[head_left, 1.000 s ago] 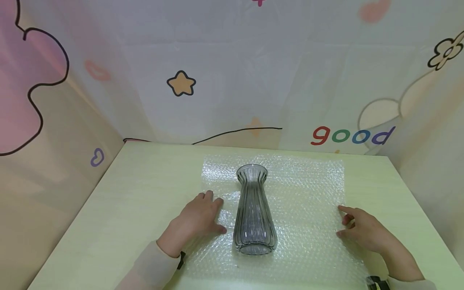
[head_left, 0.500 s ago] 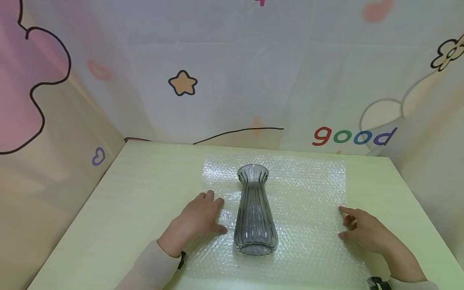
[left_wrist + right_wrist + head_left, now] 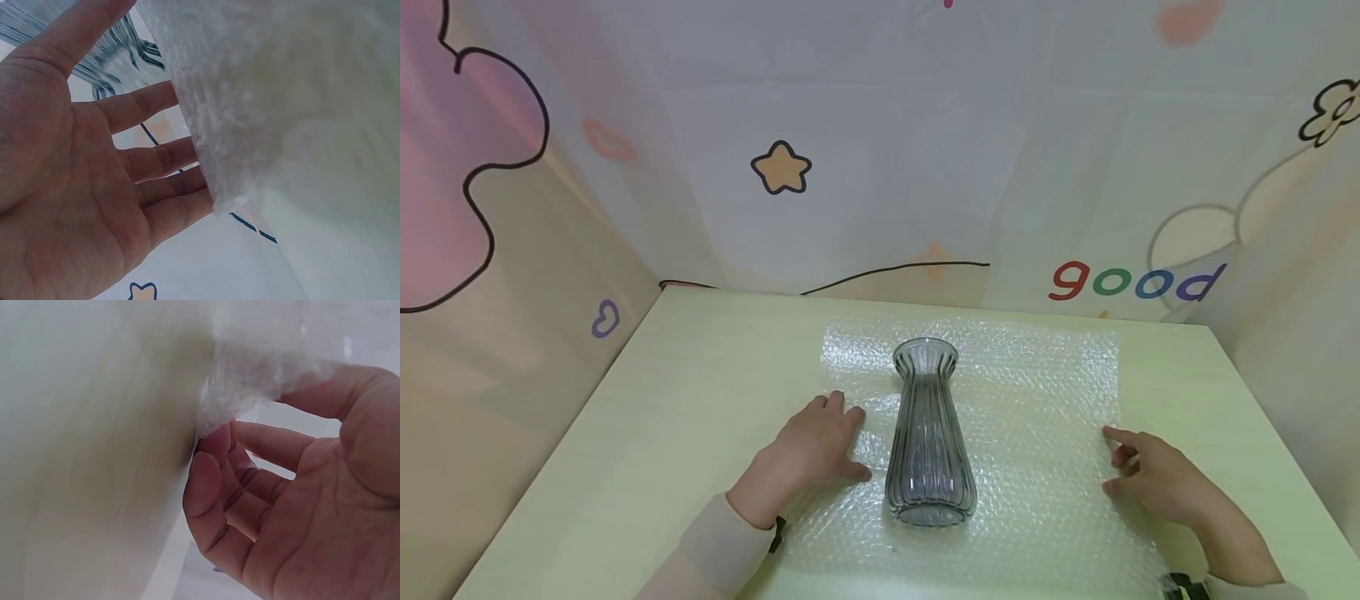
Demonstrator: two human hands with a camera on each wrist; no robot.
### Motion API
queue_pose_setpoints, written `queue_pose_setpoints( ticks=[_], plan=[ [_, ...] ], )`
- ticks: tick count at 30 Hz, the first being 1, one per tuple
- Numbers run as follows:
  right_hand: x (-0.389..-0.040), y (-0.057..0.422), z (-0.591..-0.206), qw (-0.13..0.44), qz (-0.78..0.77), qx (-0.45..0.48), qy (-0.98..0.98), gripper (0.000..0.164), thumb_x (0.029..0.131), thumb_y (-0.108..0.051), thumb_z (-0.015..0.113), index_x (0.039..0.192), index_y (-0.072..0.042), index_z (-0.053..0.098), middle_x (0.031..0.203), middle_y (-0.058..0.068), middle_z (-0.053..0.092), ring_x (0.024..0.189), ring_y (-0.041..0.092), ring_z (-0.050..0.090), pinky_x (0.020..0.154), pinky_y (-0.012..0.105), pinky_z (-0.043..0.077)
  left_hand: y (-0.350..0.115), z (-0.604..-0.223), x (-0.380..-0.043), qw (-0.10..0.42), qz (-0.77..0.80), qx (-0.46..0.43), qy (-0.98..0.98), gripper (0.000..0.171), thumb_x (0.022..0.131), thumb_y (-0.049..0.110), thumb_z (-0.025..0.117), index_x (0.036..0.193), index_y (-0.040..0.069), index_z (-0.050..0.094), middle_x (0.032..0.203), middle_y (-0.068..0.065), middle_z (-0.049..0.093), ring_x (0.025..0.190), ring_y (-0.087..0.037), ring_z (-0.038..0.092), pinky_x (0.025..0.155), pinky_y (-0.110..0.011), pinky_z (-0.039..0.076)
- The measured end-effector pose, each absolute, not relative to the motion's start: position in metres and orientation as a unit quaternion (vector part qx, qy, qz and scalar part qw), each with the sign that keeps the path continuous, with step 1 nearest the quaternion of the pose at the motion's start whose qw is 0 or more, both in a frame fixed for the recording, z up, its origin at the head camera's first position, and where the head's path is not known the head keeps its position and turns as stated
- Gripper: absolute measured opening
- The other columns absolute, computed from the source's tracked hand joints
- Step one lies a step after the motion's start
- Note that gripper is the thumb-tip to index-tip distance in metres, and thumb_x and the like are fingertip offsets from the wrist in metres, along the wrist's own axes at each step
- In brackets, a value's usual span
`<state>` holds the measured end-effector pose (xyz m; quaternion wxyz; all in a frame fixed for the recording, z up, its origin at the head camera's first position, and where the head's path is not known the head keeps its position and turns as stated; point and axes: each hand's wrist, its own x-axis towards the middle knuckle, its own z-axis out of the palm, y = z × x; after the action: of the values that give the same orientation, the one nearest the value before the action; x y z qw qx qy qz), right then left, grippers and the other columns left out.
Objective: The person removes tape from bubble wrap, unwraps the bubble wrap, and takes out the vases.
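A ribbed, grey-tinted glass vase (image 3: 929, 433) lies on its side on a flat sheet of bubble wrap (image 3: 1037, 467), its flared mouth toward the back and its base toward me. At the sheet's left edge, left of the vase, rests my left hand (image 3: 812, 443), fingers spread and fairly straight. The left wrist view shows its fingertips meeting the wrap, and nothing in the palm (image 3: 81, 187). My right hand (image 3: 1161, 479) touches the right edge with index finger and thumb apart, the index extended. Its other fingers (image 3: 244, 487) are loosely bent beside the wrap's edge in the right wrist view.
Beneath the sheet is a pale yellow-green table (image 3: 685, 400). A printed curtain (image 3: 880, 167) with a star and the word "good" stands behind it, with more fabric at both sides. A dark strap (image 3: 777, 535) shows at the left cuff.
The whole head view shifts slightly to the right. Both hands, the vase and the bubble wrap keep their places relative to one another.
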<state>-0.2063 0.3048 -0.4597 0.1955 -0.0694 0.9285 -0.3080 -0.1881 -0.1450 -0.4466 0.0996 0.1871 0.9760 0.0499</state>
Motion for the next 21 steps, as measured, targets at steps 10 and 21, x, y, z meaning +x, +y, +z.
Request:
queue_pose_setpoints(
  ticks=[10,21],
  plan=[
    [-0.2093,0.3012,-0.4567,0.200,-0.282,-0.060,0.936,0.082,0.087,-0.005,0.079,0.151,0.017,0.033,0.105,0.012,0.055,0.092,0.023,0.052,0.061,0.025,0.043,-0.1451,-0.4467,-0.1884,0.098,0.049,0.188,0.976,0.079,0.077,0.055,0.087,0.132,0.004,0.062,0.114,-0.016,0.058,0.102,-0.030,0.059,0.084,-0.041,0.057],
    [-0.2085,0.3041,-0.4566,0.203,-0.278,-0.069,0.936,0.081,0.088,-0.008,0.077,0.152,0.015,0.033,0.110,0.013,0.058,0.097,0.026,0.054,0.064,0.025,0.046,-0.1446,-0.4472,-0.1887,0.103,0.050,0.184,0.976,0.080,0.078,0.055,0.087,0.136,0.005,0.061,0.114,-0.015,0.056,0.102,-0.029,0.057,0.085,-0.040,0.056]
  ],
)
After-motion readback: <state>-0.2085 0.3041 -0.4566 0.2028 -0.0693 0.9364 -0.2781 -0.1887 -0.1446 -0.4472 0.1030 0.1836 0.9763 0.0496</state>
